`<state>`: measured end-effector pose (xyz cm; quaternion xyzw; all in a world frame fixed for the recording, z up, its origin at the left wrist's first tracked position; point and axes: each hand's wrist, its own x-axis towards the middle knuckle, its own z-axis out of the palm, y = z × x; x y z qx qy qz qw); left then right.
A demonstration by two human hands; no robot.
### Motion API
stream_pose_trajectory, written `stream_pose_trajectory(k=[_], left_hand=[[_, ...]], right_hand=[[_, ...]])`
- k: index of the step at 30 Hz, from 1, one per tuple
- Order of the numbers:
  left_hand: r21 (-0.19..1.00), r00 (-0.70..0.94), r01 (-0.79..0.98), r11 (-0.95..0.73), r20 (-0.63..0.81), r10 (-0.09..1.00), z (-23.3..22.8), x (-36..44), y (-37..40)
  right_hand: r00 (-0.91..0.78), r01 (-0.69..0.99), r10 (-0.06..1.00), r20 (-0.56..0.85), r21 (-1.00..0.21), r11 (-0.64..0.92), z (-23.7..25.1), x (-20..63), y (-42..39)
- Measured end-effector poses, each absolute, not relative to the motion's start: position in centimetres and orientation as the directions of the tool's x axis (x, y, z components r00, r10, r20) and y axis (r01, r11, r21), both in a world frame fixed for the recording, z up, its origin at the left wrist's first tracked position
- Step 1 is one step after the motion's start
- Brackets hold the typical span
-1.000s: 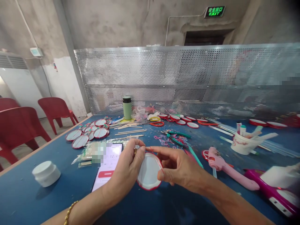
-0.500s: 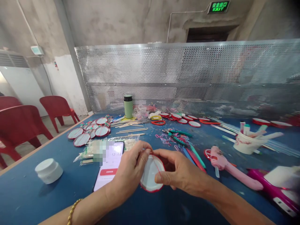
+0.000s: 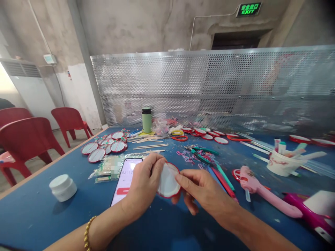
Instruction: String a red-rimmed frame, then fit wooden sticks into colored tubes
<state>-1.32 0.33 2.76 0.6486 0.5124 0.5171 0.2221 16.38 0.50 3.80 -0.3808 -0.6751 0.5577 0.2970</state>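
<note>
A round white disc with a red rim (image 3: 169,182) is held tilted above the blue table, between my two hands. My left hand (image 3: 146,181) grips its upper left edge, thumb on the front face. My right hand (image 3: 204,188) pinches the right rim between thumb and forefinger, while its other fingers curl loosely behind and below. Whatever those hidden fingertips touch at the back cannot be made out. Partly behind my left hand lies a lit phone (image 3: 123,183). Just beyond the disc are pliers (image 3: 200,156) with green handles and a scatter of small pink and purple loops (image 3: 185,157).
At left stand a white jar (image 3: 62,188) and several finished-looking discs (image 3: 96,155). A pink glue gun (image 3: 269,197) and a cup of pens (image 3: 282,164) are at right. Thin sticks (image 3: 150,146), a green bottle (image 3: 147,120) and a perforated metal screen (image 3: 162,83) are farther back.
The disc has turned and risen slightly. A red thread seen across its face before no longer shows there. My right thumb has moved from the face up to the right rim.
</note>
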Motion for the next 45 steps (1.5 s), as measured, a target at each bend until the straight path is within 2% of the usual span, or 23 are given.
stream_pose_trajectory(k=[5,9,14,20,30,34,37,41,45], left_hand=[[0.803,-0.168,0.466,-0.371,0.493,0.854,3.2,-2.0,1.2],[0.793,-0.235,0.489,-0.364,0.522,0.82,3.4,-2.4,1.6],[0.808,-0.229,0.47,-0.356,0.501,0.835,3.5,-2.4,1.7],[0.809,-0.229,0.46,-0.367,0.507,0.831,3.6,-2.3,1.6],[0.828,-0.189,0.413,-0.38,0.486,0.853,3.5,-1.9,1.0],[0.84,-0.143,0.399,-0.366,0.452,0.881,3.7,-1.6,0.3],[0.813,-0.073,0.404,-0.419,0.486,0.871,3.6,-1.4,-0.3],[0.796,-0.004,0.395,-0.459,0.501,0.865,3.1,-1.2,-0.9],[0.789,0.051,0.381,-0.483,0.504,0.862,2.8,-1.1,-1.1]], right_hand=[[-0.527,0.117,0.845,-0.088,-0.993,-0.031,4.0,15.5,-0.6],[-0.592,0.001,0.795,-0.128,-0.987,-0.158,3.0,14.7,-1.3],[-0.569,-0.163,0.815,-0.111,-0.956,-0.244,1.3,13.6,-1.3],[-0.626,-0.257,0.768,-0.136,-0.894,-0.368,0.2,12.9,-1.2],[-0.67,-0.328,0.734,-0.112,-0.843,-0.427,0.5,13.3,-1.0],[-0.669,-0.369,0.74,-0.062,-0.837,-0.404,0.2,13.3,-0.5],[-0.649,-0.388,0.76,-0.034,-0.844,-0.369,0.4,13.3,-0.2],[-0.632,-0.382,0.775,-0.007,-0.868,-0.319,1.1,13.4,0.2],[-0.665,-0.334,0.747,-0.02,-0.886,-0.322,1.3,13.8,0.4]])
